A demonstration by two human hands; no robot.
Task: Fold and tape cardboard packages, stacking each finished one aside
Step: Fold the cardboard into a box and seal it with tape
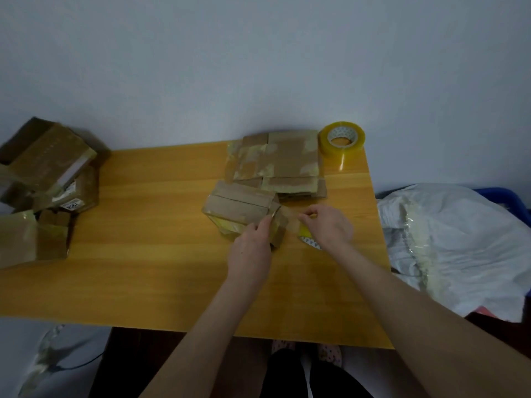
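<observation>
Evidently the taping step is under way. A folded cardboard box [241,212] lies near the middle of the wooden table [161,254], its top flaps closed and its near side already glossy with tape. The left hand [253,239] rests against the box's right end, fingers fairly straight and pressing on the cardboard, gripping nothing that can be made out. The right hand [327,225] is curled round a tape roll [306,231] just beside the box; most of the roll is hidden under the palm, with only a yellow edge and a bit of patterned core showing. A strip of clear tape [290,222] appears to run from the roll to the box's end, though it is faint.

The next move probably calls for wrapping the strip down over the end, smoothing it flat, then severing it; no cutter is visible, so it may have to be torn. The box would then join the finished packages [48,173] heaped at the table's left end.

Flattened cardboard blanks [278,162] wait just behind the box, with a second tape roll [342,139] at the far right corner. A white plastic bag [459,239] sits off the table's right side.
</observation>
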